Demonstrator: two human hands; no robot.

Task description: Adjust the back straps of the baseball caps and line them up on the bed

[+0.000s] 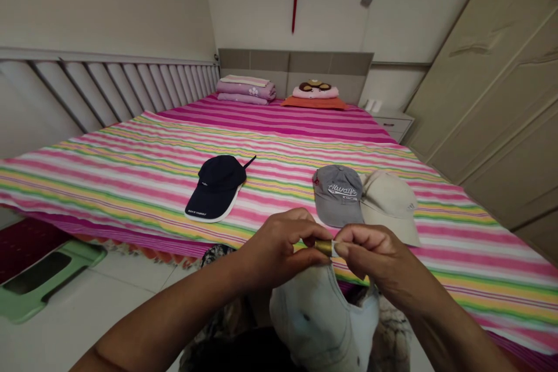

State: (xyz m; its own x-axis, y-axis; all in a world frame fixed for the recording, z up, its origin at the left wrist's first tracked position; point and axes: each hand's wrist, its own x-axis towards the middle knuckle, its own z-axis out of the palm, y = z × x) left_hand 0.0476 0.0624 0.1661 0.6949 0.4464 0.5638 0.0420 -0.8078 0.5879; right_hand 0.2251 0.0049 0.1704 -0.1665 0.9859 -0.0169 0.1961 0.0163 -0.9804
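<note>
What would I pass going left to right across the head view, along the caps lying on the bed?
Green plastic stool → navy cap → grey "Always" cap → beige cap → pale panelled wardrobe door

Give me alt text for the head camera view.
The left hand and right hand pinch a gold metal slider on the strap of a pale blue baseball cap held below them. Beyond, a dark cap, a grey cap and a beige cap lie on a striped bedsheet.
</note>
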